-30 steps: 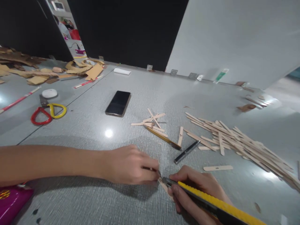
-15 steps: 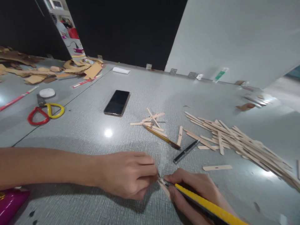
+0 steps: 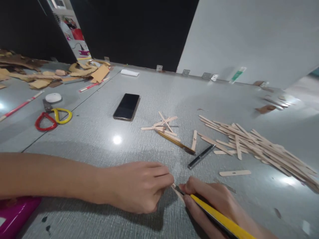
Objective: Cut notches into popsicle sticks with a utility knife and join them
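Near the front of the grey table, my left hand (image 3: 143, 186) is closed, its fingers bent down over one end of a wooden craft stick (image 3: 179, 195). Its fingertips are hidden behind the knuckles. My right hand (image 3: 219, 202) grips a yellow and black utility knife (image 3: 219, 217) low, close to the blade. The knife's tip is at the stick, just beside my left fingers; how deep it sits in the wood I cannot tell. Just beyond lie a black pen (image 3: 201, 156) and a brown pencil-like tool (image 3: 175, 141).
Many loose craft sticks (image 3: 259, 146) are heaped at right, with a smaller group (image 3: 165, 124) mid-table. A phone (image 3: 126, 107), red-and-yellow scissors (image 3: 53, 119), a white mouse (image 3: 53, 97) and cardboard scraps (image 3: 99, 73) lie at left. A purple object (image 3: 20, 212) sits beside my left forearm.
The whole view has shifted slightly, so the table's things appear a little further right and higher. Both hands keep their grips, the knife tip still at the stick.
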Demonstrator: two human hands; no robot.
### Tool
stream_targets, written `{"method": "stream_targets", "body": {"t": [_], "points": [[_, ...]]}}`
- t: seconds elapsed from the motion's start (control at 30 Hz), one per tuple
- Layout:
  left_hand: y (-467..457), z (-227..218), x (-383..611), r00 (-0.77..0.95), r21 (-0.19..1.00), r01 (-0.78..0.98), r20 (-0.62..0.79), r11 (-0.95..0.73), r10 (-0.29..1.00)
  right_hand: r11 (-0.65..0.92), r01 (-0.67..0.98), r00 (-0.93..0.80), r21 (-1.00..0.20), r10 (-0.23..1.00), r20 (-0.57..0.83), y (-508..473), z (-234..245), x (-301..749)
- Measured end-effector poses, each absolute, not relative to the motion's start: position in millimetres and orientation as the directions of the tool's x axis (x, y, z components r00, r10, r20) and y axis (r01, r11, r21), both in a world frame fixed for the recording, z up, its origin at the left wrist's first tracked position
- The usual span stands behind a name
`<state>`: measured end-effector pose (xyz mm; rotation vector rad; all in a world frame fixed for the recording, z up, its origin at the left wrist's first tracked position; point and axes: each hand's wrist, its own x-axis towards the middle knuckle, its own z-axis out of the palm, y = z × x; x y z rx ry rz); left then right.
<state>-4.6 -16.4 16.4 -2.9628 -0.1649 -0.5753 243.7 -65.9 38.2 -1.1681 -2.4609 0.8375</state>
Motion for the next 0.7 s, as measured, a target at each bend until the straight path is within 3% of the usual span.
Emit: {"method": "stream_targets", "body": {"t": [0.33, 0.43, 0.6, 0.7], "points": [[-14.3, 16.9, -1.8, 0.904, -0.074, 0.136, 0.417, -0.988, 0.093, 0.528, 0.611, -0.649, -0.590, 0.761, 0.008, -65.8, 36.7, 249.8], [-11.8, 16.3, -3.5, 0.916, -0.064, 0.124, 0.391, -0.990, 0.089, 0.417, 0.615, -0.533, -0.669, 0.845, 0.036, -67.6, 32.9, 251.5], [-9.2, 13.4, -5.2, 0.923, -0.012, 0.120, 0.370, -0.993, 0.107, 0.122, 0.519, -0.403, -0.846, 0.908, -0.116, -71.4, 35.6, 247.8], [-8.8, 12.5, -4.7, 0.922, 0.008, 0.107, 0.374, -0.994, 0.102, 0.044, 0.454, -0.300, -0.890, 0.948, -0.107, -74.0, 34.5, 247.3]]}}
